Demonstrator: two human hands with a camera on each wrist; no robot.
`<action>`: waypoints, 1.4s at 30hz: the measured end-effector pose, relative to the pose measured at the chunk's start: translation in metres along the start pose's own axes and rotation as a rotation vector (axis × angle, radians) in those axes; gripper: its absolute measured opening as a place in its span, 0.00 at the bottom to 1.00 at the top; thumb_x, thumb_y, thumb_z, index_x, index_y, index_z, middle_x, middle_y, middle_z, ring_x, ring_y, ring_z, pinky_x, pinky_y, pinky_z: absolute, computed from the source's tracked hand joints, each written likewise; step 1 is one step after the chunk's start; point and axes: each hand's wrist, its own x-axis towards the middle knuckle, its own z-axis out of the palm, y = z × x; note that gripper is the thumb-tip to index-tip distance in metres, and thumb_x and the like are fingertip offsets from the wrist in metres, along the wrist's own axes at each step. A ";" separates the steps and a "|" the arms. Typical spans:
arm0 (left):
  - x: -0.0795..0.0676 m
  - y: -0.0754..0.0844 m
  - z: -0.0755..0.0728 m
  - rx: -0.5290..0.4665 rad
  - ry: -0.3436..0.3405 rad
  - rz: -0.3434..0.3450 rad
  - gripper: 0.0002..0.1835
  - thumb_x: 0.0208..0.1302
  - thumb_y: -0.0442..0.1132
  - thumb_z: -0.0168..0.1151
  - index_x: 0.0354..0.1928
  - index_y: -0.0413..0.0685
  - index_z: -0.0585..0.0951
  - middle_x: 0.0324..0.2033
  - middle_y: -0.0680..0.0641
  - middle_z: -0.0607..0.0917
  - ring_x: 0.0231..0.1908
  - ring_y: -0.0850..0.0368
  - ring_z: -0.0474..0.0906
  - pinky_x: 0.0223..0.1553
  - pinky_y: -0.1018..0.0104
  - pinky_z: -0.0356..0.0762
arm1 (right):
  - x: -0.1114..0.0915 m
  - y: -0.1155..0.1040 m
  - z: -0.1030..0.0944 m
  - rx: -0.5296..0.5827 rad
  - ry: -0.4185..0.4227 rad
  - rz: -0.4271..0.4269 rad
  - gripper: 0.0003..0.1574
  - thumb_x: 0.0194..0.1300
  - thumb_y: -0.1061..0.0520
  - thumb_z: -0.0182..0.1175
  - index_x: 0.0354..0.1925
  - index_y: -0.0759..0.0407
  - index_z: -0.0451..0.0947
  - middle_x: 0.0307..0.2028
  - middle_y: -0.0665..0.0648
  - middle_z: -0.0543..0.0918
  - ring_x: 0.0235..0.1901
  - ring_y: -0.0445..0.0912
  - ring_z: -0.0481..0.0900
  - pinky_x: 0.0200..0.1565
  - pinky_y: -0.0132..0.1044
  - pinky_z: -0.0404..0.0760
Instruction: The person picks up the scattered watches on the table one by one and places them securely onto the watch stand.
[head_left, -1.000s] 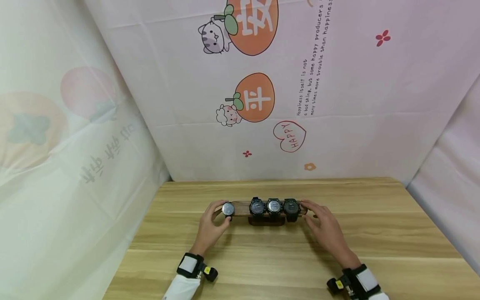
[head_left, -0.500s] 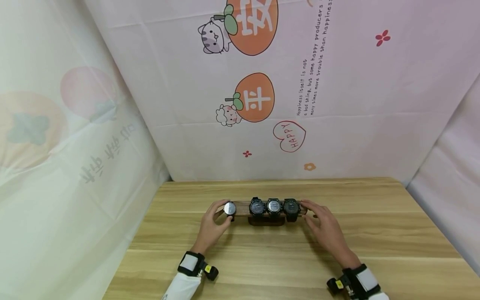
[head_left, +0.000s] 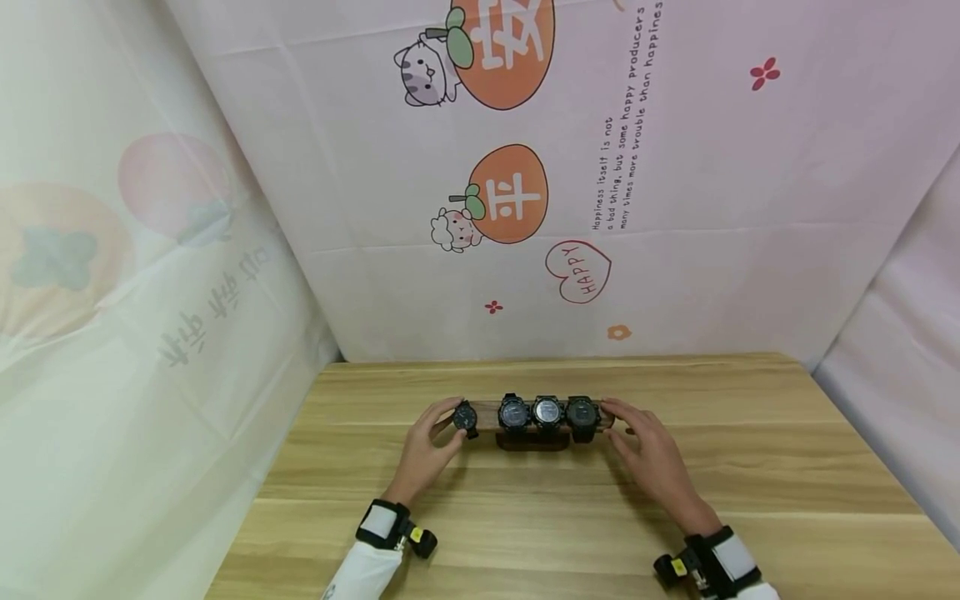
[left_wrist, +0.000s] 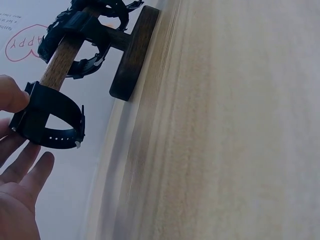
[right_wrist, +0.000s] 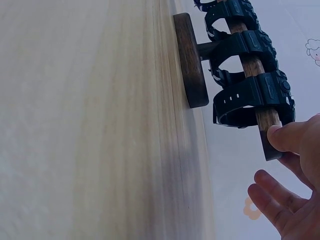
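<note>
A dark wooden T-shaped watch stand stands on the table, its bar running left to right. My left hand pinches a black wristwatch at the bar's left end; in the left wrist view its buckled strap hangs in a loop around the bar. Three more black watches sit side by side on the bar's middle and right. My right hand grips the bar's right end between thumb and fingers, beside the rightmost watch.
The stand's base rests on the light wood table. Behind rises a white printed cloth, with more cloth at the left and right sides.
The left hand has slid its watch a little to the right along the bar, and its face has turned from bright glare to dark. The right hand stays at the bar's end.
</note>
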 end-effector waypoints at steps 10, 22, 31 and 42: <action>0.005 0.023 -0.003 -0.027 -0.044 0.038 0.27 0.61 0.24 0.62 0.63 0.33 0.71 0.61 0.34 0.73 0.61 0.41 0.69 0.58 0.44 0.72 | 0.000 0.000 0.000 0.000 -0.002 -0.001 0.33 0.57 0.64 0.68 0.61 0.55 0.74 0.60 0.57 0.76 0.50 0.48 0.73 0.41 0.49 0.84; 0.008 0.034 0.000 0.037 -0.088 0.068 0.31 0.57 0.24 0.65 0.64 0.33 0.70 0.62 0.33 0.71 0.60 0.38 0.68 0.56 0.46 0.74 | -0.001 0.003 0.001 0.007 -0.003 -0.009 0.34 0.57 0.63 0.68 0.62 0.55 0.74 0.61 0.57 0.76 0.51 0.49 0.73 0.42 0.51 0.83; 0.009 0.024 0.007 0.083 -0.069 0.066 0.32 0.57 0.25 0.66 0.65 0.39 0.71 0.62 0.33 0.72 0.59 0.39 0.69 0.53 0.42 0.76 | 0.000 0.002 0.000 0.010 -0.003 -0.010 0.34 0.56 0.63 0.69 0.62 0.55 0.74 0.61 0.56 0.76 0.51 0.49 0.73 0.42 0.51 0.83; 0.011 -0.006 0.010 0.126 -0.105 0.006 0.31 0.59 0.36 0.68 0.66 0.48 0.71 0.64 0.50 0.71 0.61 0.57 0.68 0.57 0.54 0.75 | 0.000 0.002 0.000 0.008 0.003 -0.016 0.33 0.56 0.63 0.69 0.61 0.56 0.74 0.60 0.57 0.76 0.51 0.49 0.73 0.41 0.51 0.83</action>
